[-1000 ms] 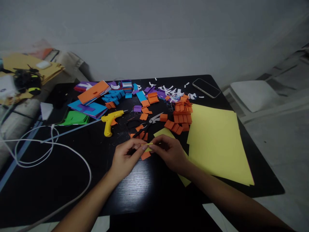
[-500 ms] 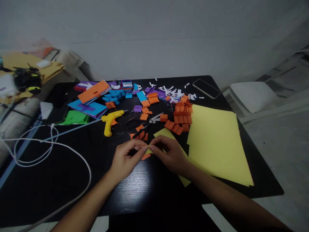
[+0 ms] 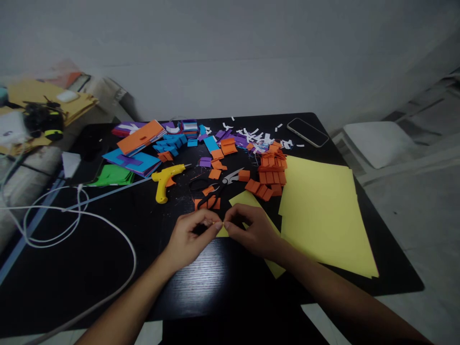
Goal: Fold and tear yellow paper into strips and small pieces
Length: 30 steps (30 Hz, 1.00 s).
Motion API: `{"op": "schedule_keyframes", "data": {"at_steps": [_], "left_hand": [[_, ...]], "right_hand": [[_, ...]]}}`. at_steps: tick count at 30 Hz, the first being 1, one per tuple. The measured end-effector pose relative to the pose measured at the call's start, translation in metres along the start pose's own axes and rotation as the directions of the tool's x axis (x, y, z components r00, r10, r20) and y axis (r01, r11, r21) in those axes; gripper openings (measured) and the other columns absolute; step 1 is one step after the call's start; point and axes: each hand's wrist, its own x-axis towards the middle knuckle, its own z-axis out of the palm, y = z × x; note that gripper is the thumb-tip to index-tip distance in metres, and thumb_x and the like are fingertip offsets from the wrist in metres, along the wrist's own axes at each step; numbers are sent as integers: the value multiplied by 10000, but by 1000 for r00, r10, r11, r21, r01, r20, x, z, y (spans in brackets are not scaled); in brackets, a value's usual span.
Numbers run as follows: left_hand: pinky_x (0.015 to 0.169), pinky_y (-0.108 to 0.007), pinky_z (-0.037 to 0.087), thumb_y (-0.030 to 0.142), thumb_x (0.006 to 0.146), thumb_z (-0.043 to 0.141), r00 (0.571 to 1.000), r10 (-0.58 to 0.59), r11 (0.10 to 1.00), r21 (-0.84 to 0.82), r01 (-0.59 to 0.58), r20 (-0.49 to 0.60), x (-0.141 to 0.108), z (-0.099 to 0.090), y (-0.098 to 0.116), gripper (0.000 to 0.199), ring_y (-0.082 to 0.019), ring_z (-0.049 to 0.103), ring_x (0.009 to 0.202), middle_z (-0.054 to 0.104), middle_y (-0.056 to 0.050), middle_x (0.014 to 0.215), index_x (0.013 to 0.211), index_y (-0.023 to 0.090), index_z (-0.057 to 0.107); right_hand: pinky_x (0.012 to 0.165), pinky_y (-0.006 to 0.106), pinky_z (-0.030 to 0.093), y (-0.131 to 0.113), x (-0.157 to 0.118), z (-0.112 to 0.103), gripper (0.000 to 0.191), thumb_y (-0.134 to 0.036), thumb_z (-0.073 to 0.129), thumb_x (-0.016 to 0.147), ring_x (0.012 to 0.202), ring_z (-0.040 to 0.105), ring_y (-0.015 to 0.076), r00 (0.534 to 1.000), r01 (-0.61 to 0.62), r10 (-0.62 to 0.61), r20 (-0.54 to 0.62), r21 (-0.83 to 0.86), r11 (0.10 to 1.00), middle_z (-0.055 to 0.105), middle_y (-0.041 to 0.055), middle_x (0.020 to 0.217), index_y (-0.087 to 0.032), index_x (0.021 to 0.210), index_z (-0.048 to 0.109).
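Over the middle of the black table, my left hand and my right hand are closed with thumbs and forefingers pinching a small piece of yellow paper. The fingertips nearly meet and cover much of it. Beneath my right hand lies a yellow paper strip, set at a slant. Just beyond my hands are black-handled scissors with the blades apart. Small orange paper pieces lie around and under the handles. A yellow glue gun rests to the left of the scissors.
Large yellow sheets lie at the right, near a phone. Folded orange pieces, white scraps and coloured card stacks spread along the back. A white cable loops across the left side.
Both hands have come slightly nearer to me with the yellow paper, and its lower part shows more below the fingertips. The orange piece seen under it before is now hidden.
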Motion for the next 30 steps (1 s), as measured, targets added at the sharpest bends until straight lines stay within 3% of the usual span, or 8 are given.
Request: {"op": "schedule_keyframes", "data": {"at_steps": [5, 12, 16, 20, 30], "left_hand": [[553, -202, 471, 264, 903, 691, 999, -30, 999, -32, 30, -15, -1, -1, 0, 153, -115, 595, 577, 654, 4, 641, 783, 173, 723], [494, -184, 403, 294, 906, 701, 990, -84, 995, -63, 77, -118, 1, -9, -4, 164, -92, 511, 524, 581, 34, 599, 796, 173, 712], [542, -200, 446, 286, 907, 703, 996, -55, 997, -48, 52, -66, 0, -2, -5, 150, -106, 563, 567, 635, 14, 640, 809, 175, 728], [558, -207, 461, 295, 919, 691, 999, -45, 998, -41, 43, -31, -1, 5, -5, 160, -113, 585, 582, 649, 8, 651, 817, 177, 727], [565, -207, 464, 254, 926, 658, 1000, -14, 1000, -25, 14, -1, -1, 3, -5, 147, -109, 574, 582, 615, 22, 641, 813, 175, 711]], "right_hand": [[567, 239, 404, 1, 3, -4, 45, -222, 658, 792, 595, 519, 119, 999, -39, 38, 29, 54, 998, 608, -24, 657, -192, 760, 667], [635, 269, 482, 4, 5, -11, 85, -264, 681, 850, 664, 602, 146, 999, -23, 28, -45, 119, 993, 659, 2, 726, -197, 799, 664], [652, 274, 506, 4, 3, -6, 140, -336, 715, 893, 697, 636, 155, 1000, -13, 13, -4, 115, 993, 701, 20, 796, -197, 887, 699], [599, 256, 453, 6, 2, -3, 176, -349, 687, 914, 647, 580, 139, 1000, -25, 25, 12, 16, 1000, 672, 11, 743, -189, 844, 707], [556, 237, 402, 4, 2, -3, 155, -319, 666, 904, 594, 498, 116, 998, -51, 50, 35, 32, 998, 601, -19, 684, -189, 819, 674]]}}
